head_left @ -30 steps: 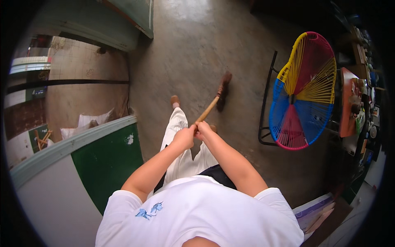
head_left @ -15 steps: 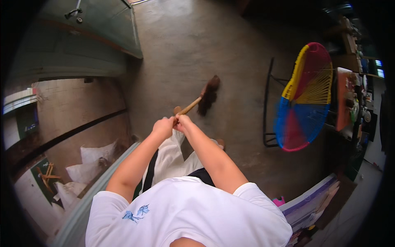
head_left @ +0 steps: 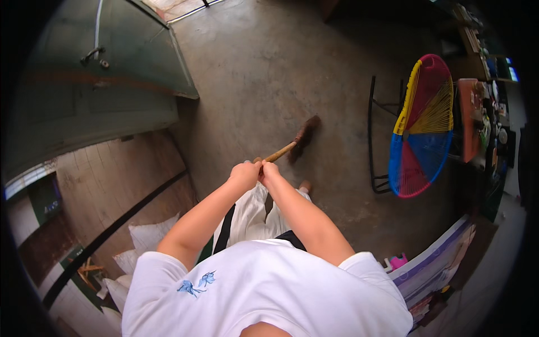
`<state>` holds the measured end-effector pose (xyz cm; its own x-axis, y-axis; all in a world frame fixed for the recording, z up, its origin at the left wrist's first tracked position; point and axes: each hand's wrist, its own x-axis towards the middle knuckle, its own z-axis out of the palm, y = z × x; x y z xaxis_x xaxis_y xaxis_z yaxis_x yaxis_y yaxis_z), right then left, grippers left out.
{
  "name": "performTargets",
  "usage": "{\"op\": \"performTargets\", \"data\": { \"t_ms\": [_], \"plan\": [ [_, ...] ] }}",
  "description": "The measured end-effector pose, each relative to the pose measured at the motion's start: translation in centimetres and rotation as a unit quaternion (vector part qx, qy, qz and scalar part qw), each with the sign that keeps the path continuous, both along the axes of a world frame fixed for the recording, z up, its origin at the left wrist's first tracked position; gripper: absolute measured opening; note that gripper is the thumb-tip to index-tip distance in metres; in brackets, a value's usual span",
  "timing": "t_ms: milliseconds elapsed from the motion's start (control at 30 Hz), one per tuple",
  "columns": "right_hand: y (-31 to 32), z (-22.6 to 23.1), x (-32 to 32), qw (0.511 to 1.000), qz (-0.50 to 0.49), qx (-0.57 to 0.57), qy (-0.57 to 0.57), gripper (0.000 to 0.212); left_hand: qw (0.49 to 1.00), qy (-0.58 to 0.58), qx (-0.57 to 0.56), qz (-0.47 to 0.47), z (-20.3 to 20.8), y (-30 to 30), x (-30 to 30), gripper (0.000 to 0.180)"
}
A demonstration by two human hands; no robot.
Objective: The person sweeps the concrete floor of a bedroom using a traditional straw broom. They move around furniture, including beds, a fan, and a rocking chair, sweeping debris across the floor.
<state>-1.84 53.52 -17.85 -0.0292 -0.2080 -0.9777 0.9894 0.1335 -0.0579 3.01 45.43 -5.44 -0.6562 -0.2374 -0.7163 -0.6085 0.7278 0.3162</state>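
My white shirt fills the bottom of the view, and both my forearms reach forward from it. My left hand [head_left: 245, 175] is curled tight around the near end of a broom handle [head_left: 279, 152], and my right hand [head_left: 269, 170] is closed around the same handle just beside it, the two fists touching. The wooden handle slants away up and to the right, and the dark brush head [head_left: 305, 136] meets the concrete floor [head_left: 269, 67] a little beyond my hands. Below my hands I see my pale trousers and one foot [head_left: 305, 186] on the floor. To the right stands a round woven chair [head_left: 422, 124] in yellow, red and blue on a black frame, well apart from the broom. Farther off at the upper left is a green metal door [head_left: 106, 84].
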Motion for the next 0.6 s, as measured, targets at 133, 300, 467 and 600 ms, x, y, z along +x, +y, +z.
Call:
{"op": "performTargets", "data": {
  "t_ms": [133, 300, 467, 600],
  "plan": [
    [-4.4, -2.0, -1.1, 0.998, -0.027, -0.048, -0.044, 0.017, 0.997, -0.037, -0.065, 0.007, -1.3, -3.0, -1.9, 0.027],
    [-10.1, -1.7, -2.3, 0.991, -0.013, -0.132, -0.018, 0.009, 0.991, -0.057, -0.114, 0.029, 0.2, -7.6, -3.3, 0.036],
    [-9.6, 1.1, -6.7, 0.977, -0.022, -0.21, -0.001, 0.007, 0.989, -0.023, -0.143, 0.039, 2.6, -5.9, -7.0, 0.035],
    [-7.1, 3.2, -13.1, 0.977, 0.007, -0.211, 0.018, 0.024, 0.991, -0.013, -0.123, 0.052, 5.2, -3.5, -12.9, 0.041]
  ]
}}
